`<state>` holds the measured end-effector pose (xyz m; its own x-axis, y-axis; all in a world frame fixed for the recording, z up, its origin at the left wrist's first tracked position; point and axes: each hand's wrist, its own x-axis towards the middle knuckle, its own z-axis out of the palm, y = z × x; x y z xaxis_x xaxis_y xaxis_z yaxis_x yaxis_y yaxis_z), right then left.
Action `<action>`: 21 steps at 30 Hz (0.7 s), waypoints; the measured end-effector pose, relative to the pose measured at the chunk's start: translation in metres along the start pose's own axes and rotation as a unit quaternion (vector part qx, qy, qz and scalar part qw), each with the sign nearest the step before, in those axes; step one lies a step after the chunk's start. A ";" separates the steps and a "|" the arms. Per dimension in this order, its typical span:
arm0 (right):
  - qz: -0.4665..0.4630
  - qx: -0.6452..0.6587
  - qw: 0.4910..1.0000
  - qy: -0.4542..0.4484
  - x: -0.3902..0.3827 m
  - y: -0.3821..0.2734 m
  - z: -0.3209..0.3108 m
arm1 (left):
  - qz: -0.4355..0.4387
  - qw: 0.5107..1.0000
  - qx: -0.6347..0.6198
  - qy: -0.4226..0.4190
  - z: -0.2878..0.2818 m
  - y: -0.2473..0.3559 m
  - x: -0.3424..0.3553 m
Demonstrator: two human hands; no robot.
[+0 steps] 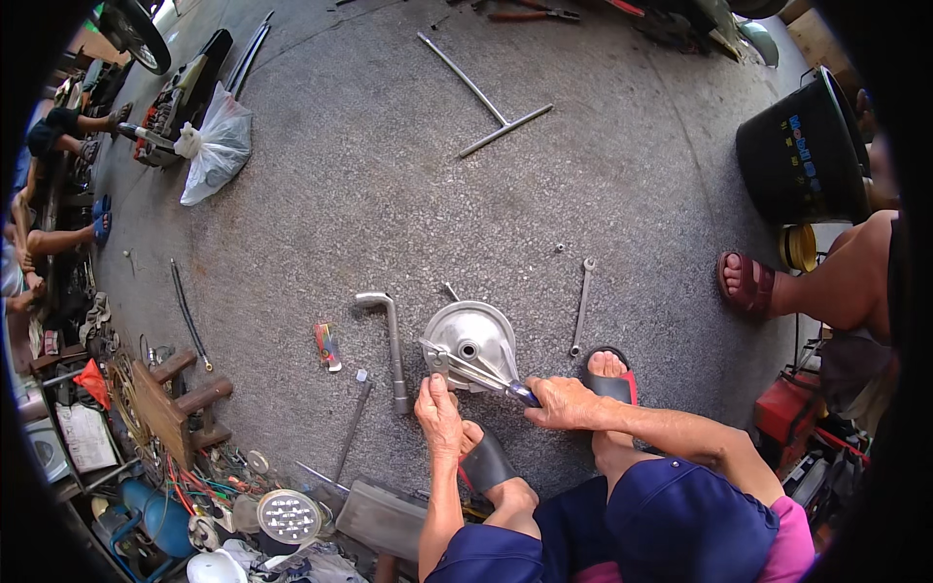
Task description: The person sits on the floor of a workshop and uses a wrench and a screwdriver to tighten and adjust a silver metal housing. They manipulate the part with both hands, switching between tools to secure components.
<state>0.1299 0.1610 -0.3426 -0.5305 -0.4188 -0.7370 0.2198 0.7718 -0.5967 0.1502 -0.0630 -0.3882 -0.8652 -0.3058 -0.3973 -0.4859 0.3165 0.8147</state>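
Right hand (559,402): I have it closed round a blue-handled metal tool (526,394), reaching over a round silver metal drum (494,332). Left hand (439,416): fingers curled at drum's near-left rim; can't tell if gripping. Drum sits well inside grey floor's (389,194) edges; L-shaped steel wrench (396,355) left.

Blue and yellow lettering (802,153) on black bucket (766,160).
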 end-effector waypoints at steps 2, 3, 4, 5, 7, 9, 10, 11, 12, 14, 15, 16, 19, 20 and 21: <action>0.004 -0.019 1.000 0.007 0.000 -0.005 0.000 | -0.036 0.999 -0.020 0.008 -0.001 0.001 0.000; 0.001 -0.022 1.000 0.010 0.001 -0.005 0.004 | -0.054 0.998 -0.030 0.012 -0.004 0.002 -0.002; 0.005 -0.029 0.999 0.023 -0.004 -0.004 0.003 | -0.116 0.987 -0.103 -0.041 -0.005 0.014 -0.001; 0.001 -0.031 0.999 0.027 -0.003 -0.002 0.009 | -0.149 0.983 -0.095 -0.040 -0.006 0.026 -0.002; -0.022 -0.043 0.997 0.065 -0.002 0.002 0.016 | -0.214 0.972 -0.082 -0.042 -0.005 0.055 -0.001; -0.028 -0.044 0.996 0.076 -0.002 0.003 0.017 | -0.225 0.970 -0.089 -0.038 -0.004 0.061 -0.001; -0.032 -0.056 0.995 0.078 -0.001 0.000 0.019 | -0.199 0.977 -0.073 -0.025 -0.005 0.049 -0.003; -0.030 -0.051 0.996 0.065 -0.002 -0.001 0.018 | -0.173 0.983 -0.058 -0.012 -0.005 0.035 -0.005; -0.029 -0.046 0.997 0.053 -0.001 -0.004 0.015 | -0.106 0.992 -0.065 0.010 -0.001 0.021 -0.005; -0.038 -0.052 0.996 0.056 0.000 -0.003 0.010 | -0.056 0.994 -0.090 0.010 -0.001 0.011 -0.005; -0.035 -0.048 0.997 0.055 0.002 -0.004 0.009 | -0.067 0.992 -0.111 0.003 -0.002 0.010 -0.005; -0.027 -0.043 0.997 0.052 0.001 -0.003 0.009 | -0.136 0.976 -0.166 -0.025 -0.004 0.018 -0.004; -0.029 -0.027 0.997 0.067 0.000 0.005 0.013 | -0.334 0.896 -0.290 -0.042 -0.005 0.084 -0.007; -0.038 -0.023 0.996 0.074 0.000 0.005 0.014 | -0.317 0.909 -0.265 -0.045 -0.006 0.084 -0.010; -0.040 -0.024 0.996 0.075 0.002 0.005 0.013 | -0.299 0.922 -0.242 -0.051 -0.006 0.083 -0.010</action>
<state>0.1408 0.1577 -0.3515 -0.6618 -0.4067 -0.6297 0.1336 0.7626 -0.6329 0.1194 -0.0391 -0.3143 -0.4799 -0.2017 -0.8539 -0.7894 -0.3254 0.5205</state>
